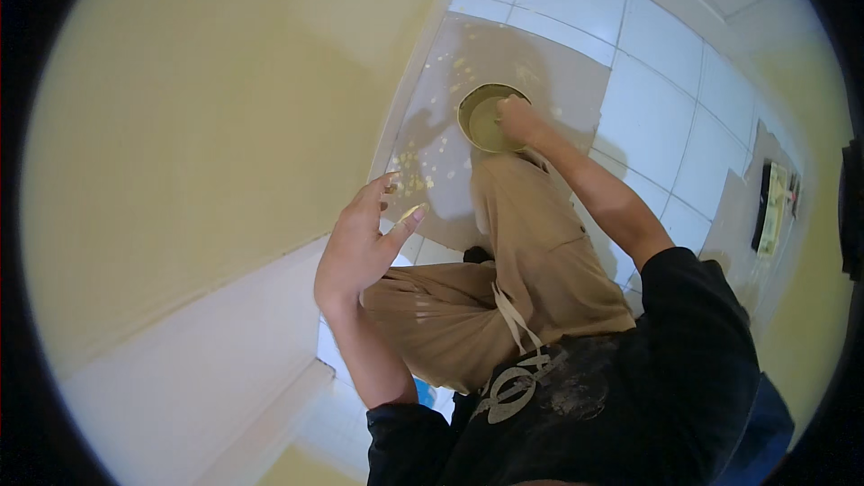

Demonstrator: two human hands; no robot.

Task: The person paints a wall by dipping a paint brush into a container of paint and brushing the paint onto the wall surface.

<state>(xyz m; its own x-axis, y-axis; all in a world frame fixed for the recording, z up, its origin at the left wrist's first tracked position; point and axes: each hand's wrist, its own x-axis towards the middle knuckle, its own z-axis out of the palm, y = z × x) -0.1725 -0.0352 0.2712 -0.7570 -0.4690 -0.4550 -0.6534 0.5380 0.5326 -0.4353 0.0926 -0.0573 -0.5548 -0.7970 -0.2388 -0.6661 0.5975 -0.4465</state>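
Note:
A round bucket (464,117) stands on a grey sheet (576,72) spotted with pale yellow drips. Inside it lies an olive-yellow liquid that looks like paint. My right hand (517,121) reaches over the bucket's right side with its fingers closed; whatever they hold, if anything, is hidden. Raised near the yellow wall (234,108), my left hand (367,234) is empty, its fingers apart and slightly curled. A yellow smear marks its thumb.
White floor tiles (643,117) run beyond and right of the sheet. At the far right, a black-edged tray (771,207) with yellow stains rests on another grey sheet (733,216). White baseboard (306,261) follows the left wall. My bent legs in brown trousers (540,252) lie close to the bucket.

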